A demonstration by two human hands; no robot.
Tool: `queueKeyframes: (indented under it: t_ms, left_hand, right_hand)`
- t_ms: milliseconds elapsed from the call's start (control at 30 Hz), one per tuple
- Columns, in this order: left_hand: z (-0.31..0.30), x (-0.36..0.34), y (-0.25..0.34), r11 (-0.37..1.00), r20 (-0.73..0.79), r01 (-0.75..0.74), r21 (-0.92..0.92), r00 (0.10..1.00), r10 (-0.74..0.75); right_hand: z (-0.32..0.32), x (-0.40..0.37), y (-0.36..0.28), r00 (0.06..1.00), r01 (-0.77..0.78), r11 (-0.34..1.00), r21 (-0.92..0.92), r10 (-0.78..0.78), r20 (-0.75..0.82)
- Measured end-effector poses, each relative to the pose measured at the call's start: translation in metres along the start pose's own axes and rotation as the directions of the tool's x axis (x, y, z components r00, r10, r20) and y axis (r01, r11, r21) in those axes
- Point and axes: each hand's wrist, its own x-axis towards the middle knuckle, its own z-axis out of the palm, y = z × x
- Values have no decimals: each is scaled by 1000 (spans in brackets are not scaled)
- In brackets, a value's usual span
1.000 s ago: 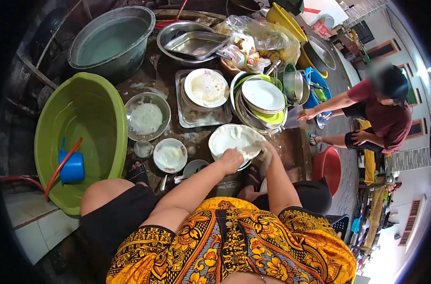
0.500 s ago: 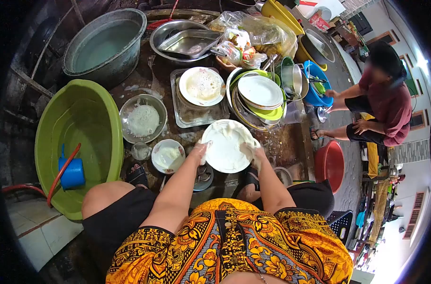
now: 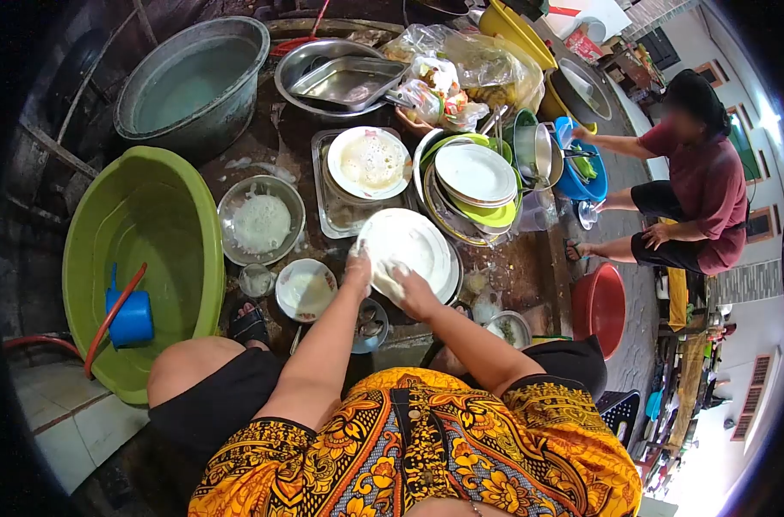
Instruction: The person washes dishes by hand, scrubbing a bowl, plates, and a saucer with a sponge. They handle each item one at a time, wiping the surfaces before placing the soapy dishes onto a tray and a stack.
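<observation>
A white plate (image 3: 420,239) wet with suds is tilted in front of me. My left hand (image 3: 357,269) is closed on its left rim. Against the plate's lower part presses my right hand (image 3: 413,291), its fingers curled in white foam; what it holds, if anything, is hidden. Another white plate (image 3: 453,280) shows partly from beneath, on the right. Just left of my hands sits a bowl (image 3: 306,289) with soapy liquid. Beyond them, a plate with foamy liquid (image 3: 368,164) rests on a rectangular metal tray (image 3: 336,221).
On the left stand a green basin (image 3: 181,345) with a blue dipper (image 3: 131,315) and a dark water tub (image 3: 237,95). A metal bowl of suds (image 3: 261,222) lies nearer. Stacked plates (image 3: 476,172) rise at right; a person (image 3: 693,189) sits beyond, near a red basin (image 3: 599,302).
The held plate has shifted left and tilted, uncovering another plate beneath. My right hand has moved left from the right rim onto the plate's lower part. The other person's arm reaches toward the blue basin.
</observation>
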Motion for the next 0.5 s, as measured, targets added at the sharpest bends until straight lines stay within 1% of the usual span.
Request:
queueKeyframes:
  t_ms: [33,67,100,133,167,200,267,300,333,400,433,467,500]
  left_hand:
    - [1,-21,26,1000,21,25,-7,999,-25]
    - [1,-21,27,1000,22,26,-5,999,-26]
    - [2,-20,29,992,26,-23,127,999,20]
    - [5,-27,38,964,35,-70,258,997,63]
    - [9,-36,44,933,53,4,359,998,-25]
    - [15,-38,41,903,20,32,429,999,-44]
    - [25,-34,28,908,138,-51,417,990,-8]
    - [25,-12,5,941,195,-71,331,981,6]
    - [24,0,-4,942,193,-75,328,981,10]
    - [18,12,-9,965,145,-90,245,988,55]
    - [18,-5,11,954,125,-143,263,986,113]
    - [16,-10,21,954,124,-143,263,986,113]
    - [12,-10,28,972,95,-94,218,993,74]
  right_hand:
    - [-7,-5,13,999,-21,997,-80,24,40]
    - [-15,-6,26,996,-38,986,-160,50,76]
    - [-12,3,52,929,-298,891,-342,353,112]
    - [-24,12,57,837,-500,825,-262,538,99]
    - [-22,18,63,901,-418,847,-330,433,-28]
    - [-18,22,71,940,-341,847,-407,308,-147]
    - [-1,41,59,940,-340,900,-272,311,-143]
    - [-1,42,24,957,-287,894,-346,249,-150]
    - [8,45,20,958,-288,922,-261,282,-61]
    - [18,27,15,986,-165,969,-184,155,-64]
    - [16,17,17,986,-161,970,-183,152,-63]
    - [8,4,25,997,-83,985,-150,82,-13]
    - [-1,-6,33,999,-7,994,-113,11,36]
